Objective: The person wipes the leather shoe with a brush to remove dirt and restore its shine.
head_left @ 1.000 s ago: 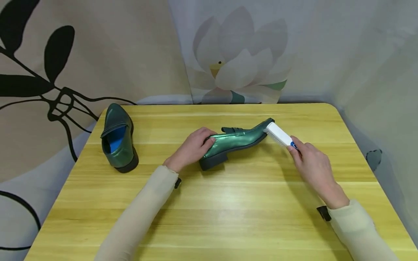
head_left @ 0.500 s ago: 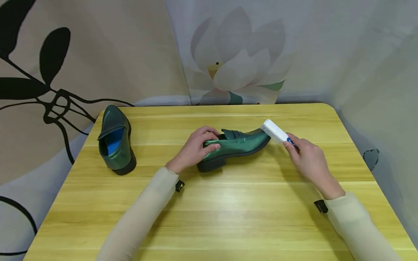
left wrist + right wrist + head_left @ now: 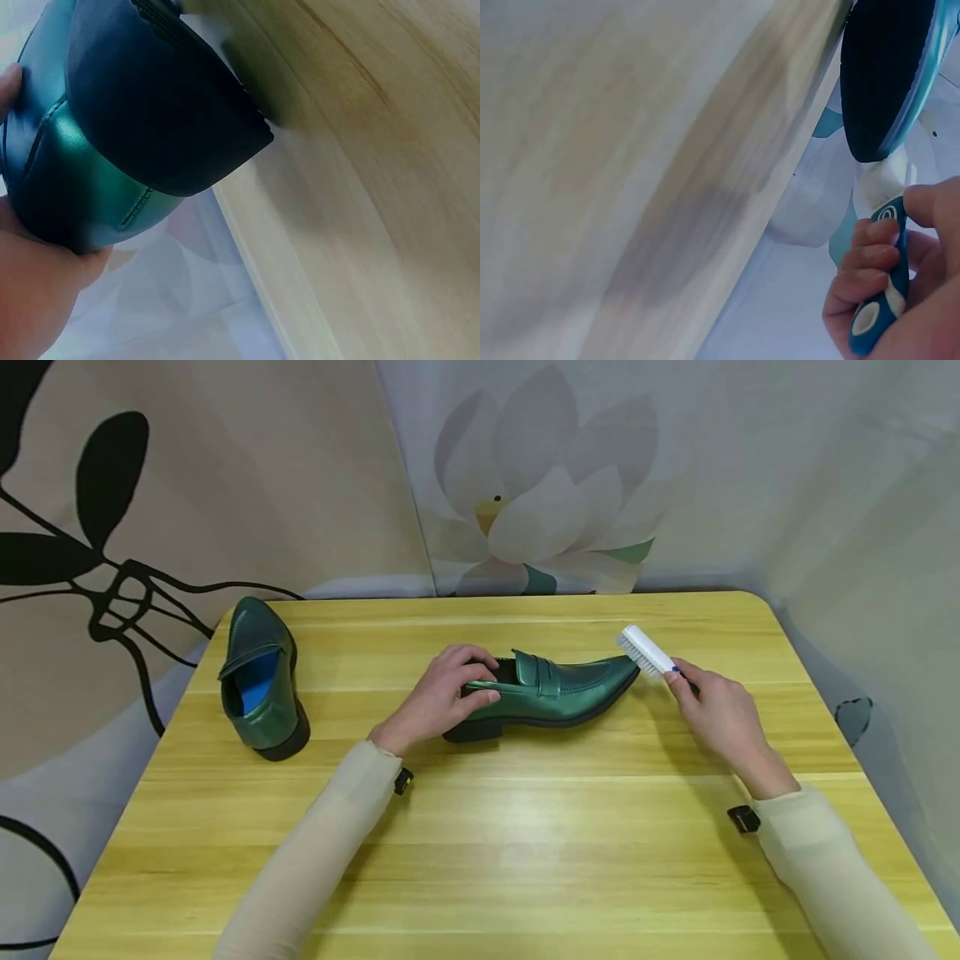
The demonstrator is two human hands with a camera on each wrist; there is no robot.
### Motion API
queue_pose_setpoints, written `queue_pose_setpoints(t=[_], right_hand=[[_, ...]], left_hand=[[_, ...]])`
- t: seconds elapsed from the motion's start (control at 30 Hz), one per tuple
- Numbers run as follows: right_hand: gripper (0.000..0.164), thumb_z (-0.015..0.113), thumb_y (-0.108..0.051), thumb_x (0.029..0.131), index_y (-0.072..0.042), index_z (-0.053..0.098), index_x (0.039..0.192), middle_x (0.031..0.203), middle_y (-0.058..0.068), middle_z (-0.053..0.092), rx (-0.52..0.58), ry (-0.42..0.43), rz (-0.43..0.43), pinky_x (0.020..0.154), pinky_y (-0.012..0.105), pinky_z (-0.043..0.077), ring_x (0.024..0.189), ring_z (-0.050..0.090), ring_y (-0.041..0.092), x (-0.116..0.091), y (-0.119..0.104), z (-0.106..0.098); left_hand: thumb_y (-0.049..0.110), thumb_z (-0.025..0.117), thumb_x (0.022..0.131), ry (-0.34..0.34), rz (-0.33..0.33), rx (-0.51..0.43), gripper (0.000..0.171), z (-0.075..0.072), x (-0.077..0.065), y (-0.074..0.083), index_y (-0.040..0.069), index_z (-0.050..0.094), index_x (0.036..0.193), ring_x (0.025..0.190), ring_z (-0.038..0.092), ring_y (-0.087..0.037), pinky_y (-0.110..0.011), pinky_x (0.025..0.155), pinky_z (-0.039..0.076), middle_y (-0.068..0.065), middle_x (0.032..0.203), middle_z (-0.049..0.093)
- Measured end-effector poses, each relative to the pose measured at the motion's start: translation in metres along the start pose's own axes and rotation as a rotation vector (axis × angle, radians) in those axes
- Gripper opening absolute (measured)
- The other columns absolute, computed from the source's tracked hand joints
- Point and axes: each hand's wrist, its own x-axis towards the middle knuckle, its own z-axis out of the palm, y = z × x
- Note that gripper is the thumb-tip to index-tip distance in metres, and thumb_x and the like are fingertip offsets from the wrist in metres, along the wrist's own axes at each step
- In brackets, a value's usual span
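My left hand (image 3: 446,689) grips a shiny green loafer (image 3: 566,693) at its heel end, thumb on the outer side and fingers at the opening. The loafer's toe points right, and its dark heel (image 3: 165,105) shows large in the left wrist view. In my right hand (image 3: 720,714) is a white-headed scrub brush (image 3: 647,650), held by its blue and white handle (image 3: 881,300). The bristles are right at the toe tip. In the right wrist view the loafer's dark sole (image 3: 885,75) hangs above the brush head.
A matching green loafer (image 3: 262,681) with a blue insole stands at the table's left side, toe toward the back. The wooden table (image 3: 525,860) has its rear edge against a curtain (image 3: 300,485) printed with leaves and a flower.
The loafer has tilted from showing its side and sole to more level, its toe moving slightly right. The brush has shifted over the toe, then right to the tip.
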Motion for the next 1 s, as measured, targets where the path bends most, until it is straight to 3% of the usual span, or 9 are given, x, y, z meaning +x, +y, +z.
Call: queue_pose_setpoints(t=[0.33,0.57,0.8,1.0], right_hand=[[0.045,0.061,-0.03,0.106,-0.003,0.061,0.142,0.085,0.013,0.067,-0.027,0.02,-0.146,0.056,0.036,0.038,0.065,0.052,0.024,-0.011,-0.012,0.001],[0.05,0.052,-0.035,0.11,0.001,0.059,0.144,0.074,0.011,0.059,-0.024,0.007,-0.044,0.051,0.036,0.033,0.056,0.044,0.022,-0.007,-0.006,-0.004],[0.049,0.055,-0.034,0.109,-0.001,0.059,0.144,0.101,0.024,0.071,0.0,-0.004,-0.081,0.057,0.038,0.039,0.068,0.055,0.026,-0.007,-0.008,-0.004],[0.051,0.052,-0.036,0.11,0.0,0.058,0.145,0.083,0.015,0.064,-0.005,0.004,-0.041,0.053,0.036,0.035,0.059,0.047,0.023,-0.007,-0.006,-0.006]], left_hand=[[0.019,0.064,0.104,-0.032,-0.033,-0.024,0.016,-0.002,0.001,0.001,0.008,0.074,0.105,0.136,0.042,-0.028,-0.052,0.116,0.028,-0.006,0.136,0.06],[0.021,0.063,0.104,-0.044,-0.051,-0.025,0.017,-0.002,0.002,0.001,0.008,0.074,0.106,0.136,0.042,-0.028,-0.052,0.117,0.027,-0.007,0.137,0.06],[0.021,0.064,0.104,-0.034,-0.06,-0.052,0.017,-0.005,0.004,0.001,0.008,0.074,0.105,0.134,0.043,-0.028,-0.054,0.116,0.027,-0.007,0.136,0.061],[0.021,0.064,0.104,-0.05,-0.072,-0.082,0.017,-0.005,0.004,0.002,0.008,0.075,0.106,0.133,0.044,-0.028,-0.054,0.114,0.03,-0.007,0.135,0.062]])
